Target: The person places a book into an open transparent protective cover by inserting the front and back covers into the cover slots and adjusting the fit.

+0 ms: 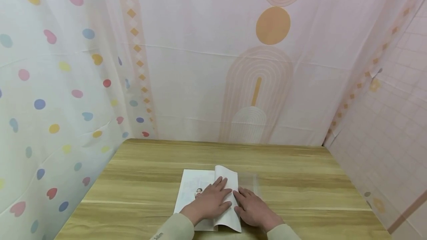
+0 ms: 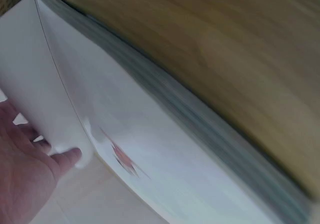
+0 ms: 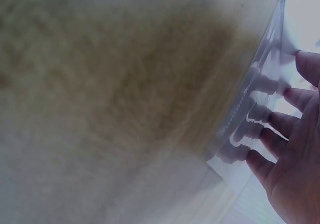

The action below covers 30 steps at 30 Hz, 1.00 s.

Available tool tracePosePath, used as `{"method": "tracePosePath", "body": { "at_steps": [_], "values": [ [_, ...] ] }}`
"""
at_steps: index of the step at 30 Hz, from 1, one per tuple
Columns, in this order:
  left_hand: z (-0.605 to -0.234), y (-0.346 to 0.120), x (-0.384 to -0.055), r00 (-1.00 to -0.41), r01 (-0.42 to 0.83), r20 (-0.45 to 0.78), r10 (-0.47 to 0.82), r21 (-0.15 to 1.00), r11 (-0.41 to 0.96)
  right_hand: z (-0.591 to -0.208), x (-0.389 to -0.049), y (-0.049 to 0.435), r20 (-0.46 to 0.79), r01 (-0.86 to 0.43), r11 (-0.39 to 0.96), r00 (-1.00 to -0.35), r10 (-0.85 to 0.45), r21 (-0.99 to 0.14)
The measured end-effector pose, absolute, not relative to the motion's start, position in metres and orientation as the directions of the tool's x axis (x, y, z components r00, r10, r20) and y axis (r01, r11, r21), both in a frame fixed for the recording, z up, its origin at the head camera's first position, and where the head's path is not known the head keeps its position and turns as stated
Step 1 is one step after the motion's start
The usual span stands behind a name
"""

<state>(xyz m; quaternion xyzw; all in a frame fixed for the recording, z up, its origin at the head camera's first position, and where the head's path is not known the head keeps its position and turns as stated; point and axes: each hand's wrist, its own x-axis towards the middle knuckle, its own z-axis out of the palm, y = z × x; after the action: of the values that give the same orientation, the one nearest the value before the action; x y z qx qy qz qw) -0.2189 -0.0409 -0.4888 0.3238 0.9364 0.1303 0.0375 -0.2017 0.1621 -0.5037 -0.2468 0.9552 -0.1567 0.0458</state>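
A thick book with white pages [image 1: 186, 188] lies on the table, a small printed figure showing on it. Its right-hand white leaf or cover [image 1: 230, 175] bows upward. My left hand [image 1: 211, 200] rests across that leaf with fingers spread. In the left wrist view, the left hand [image 2: 25, 169] touches the white leaf [image 2: 45, 78] beside the book's thick page edge [image 2: 175, 106]. My right hand [image 1: 254, 208] is at the leaf's right edge, fingers extended. In the right wrist view, its fingertips touch a clear plastic sheet [image 3: 242, 116], possibly a book cover.
The clear plastic [image 1: 250, 180] extends right of the book over the wood-grain table [image 1: 150, 180]. Patterned curtains [image 1: 186, 95] hang behind the table and along both sides. Much of the right wrist view is blurred.
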Motion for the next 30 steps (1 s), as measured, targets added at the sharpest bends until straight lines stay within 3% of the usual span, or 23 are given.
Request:
{"method": "tracePosePath", "body": {
  "at_steps": [10,30],
  "values": [
    [-0.49,-0.069,-0.218,-0.762,0.605,0.041,0.646,0.4,0.688,-0.505,-0.202,0.166,-0.022,-0.434,0.82,-0.88,-0.475,-0.374],
    [-0.494,-0.071,-0.216,-0.746,0.641,0.055,0.663,0.325,0.695,-0.504,-0.202,0.16,-0.015,-0.409,0.82,-0.892,-0.452,-0.401]
  ]
}}
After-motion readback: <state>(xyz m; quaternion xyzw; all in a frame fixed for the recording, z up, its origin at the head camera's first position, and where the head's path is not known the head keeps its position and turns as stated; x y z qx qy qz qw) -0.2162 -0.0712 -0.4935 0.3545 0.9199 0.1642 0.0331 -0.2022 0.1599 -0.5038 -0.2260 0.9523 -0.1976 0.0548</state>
